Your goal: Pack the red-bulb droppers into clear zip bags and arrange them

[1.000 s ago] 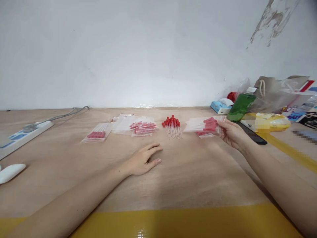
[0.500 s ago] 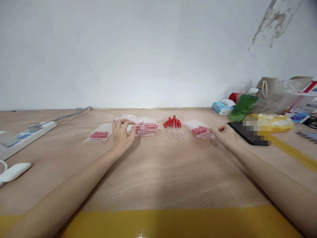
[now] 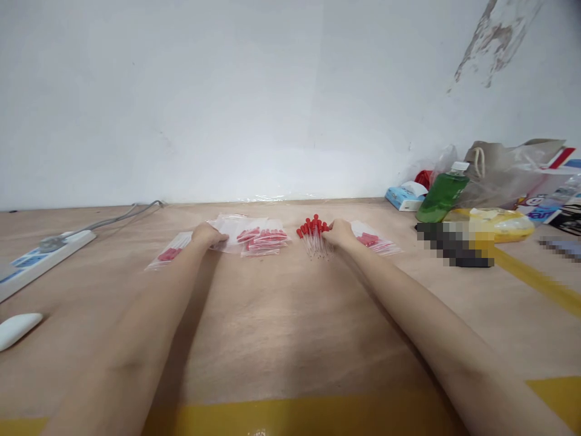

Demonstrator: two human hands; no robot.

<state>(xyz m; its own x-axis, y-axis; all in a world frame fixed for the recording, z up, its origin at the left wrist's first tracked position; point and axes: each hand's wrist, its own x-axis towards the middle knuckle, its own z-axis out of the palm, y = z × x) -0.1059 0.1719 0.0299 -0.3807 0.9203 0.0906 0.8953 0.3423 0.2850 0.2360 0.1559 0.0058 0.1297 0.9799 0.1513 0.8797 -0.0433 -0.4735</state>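
Observation:
In the middle of the table lies a fanned pile of droppers with red bulbs and thin clear stems. My right hand is closed at the pile's right edge, its fingertips pinching a dropper by the red bulb. My left hand is closed on the left edge of a clear zip bag; its thumb is partly hidden. Beside that bag is a stack of filled zip bags showing red bulbs. Another filled bag lies left of my left hand, and more filled bags lie right of my right hand.
At left are a white power strip with a grey cable and a white rounded object. At right stand a green bottle, a blue tissue pack and a yellow packet. Yellow tape runs along the front.
My right hand has moved left from the right-hand bags to the dropper pile. My left hand has shifted slightly left and now grips a clear bag. The view has shifted slightly.

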